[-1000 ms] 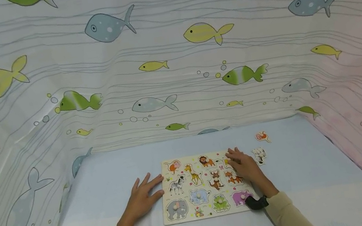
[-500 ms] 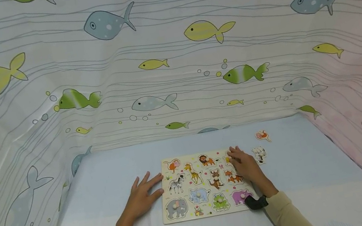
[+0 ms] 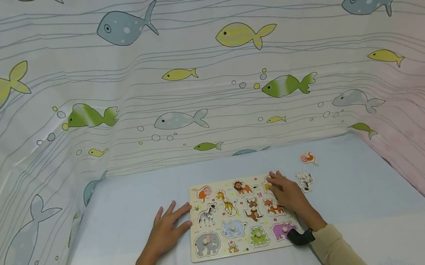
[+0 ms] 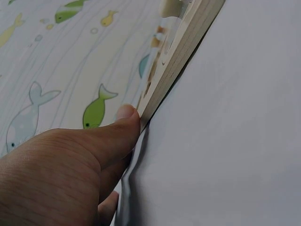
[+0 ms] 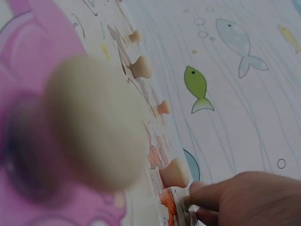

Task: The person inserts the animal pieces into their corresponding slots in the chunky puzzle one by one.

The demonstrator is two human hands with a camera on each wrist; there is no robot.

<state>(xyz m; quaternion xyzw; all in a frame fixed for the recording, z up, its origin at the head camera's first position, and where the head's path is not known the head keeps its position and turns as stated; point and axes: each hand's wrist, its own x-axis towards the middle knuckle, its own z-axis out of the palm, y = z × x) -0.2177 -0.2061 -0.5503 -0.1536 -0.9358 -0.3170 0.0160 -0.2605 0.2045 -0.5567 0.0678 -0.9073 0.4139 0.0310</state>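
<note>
A wooden animal peg puzzle board point(image 3: 253, 251) lies flat on the table. My left hand point(image 3: 163, 232) rests at its left side with fingers spread and fairly straight, fingertips at the edge. In the left wrist view the thumb point(image 4: 115, 139) is right at the board's corner. Over the top right corner lies my right hand point(image 3: 290, 194), fingers loosely extended beside a mostly covered yellow picture point(image 3: 267, 187). The right wrist view shows that hand point(image 5: 254, 200) at the board's edge, behind several wooden knobs. The zebra point(image 3: 208, 216) and monkey point(image 3: 203, 194) pictures on the board show no knobs.
A loose monkey piece point(image 3: 308, 159) and a loose zebra piece point(image 3: 304, 181) lie on the table to the right of the board. A fish-patterned sheet point(image 3: 210, 95) hangs round the back and sides. A large blurred knob point(image 5: 99, 122) on the purple hippo fills the right wrist foreground.
Both hands keep their places at the board. My right fingers shift very slightly at the corner, and the head view tilts down a little.
</note>
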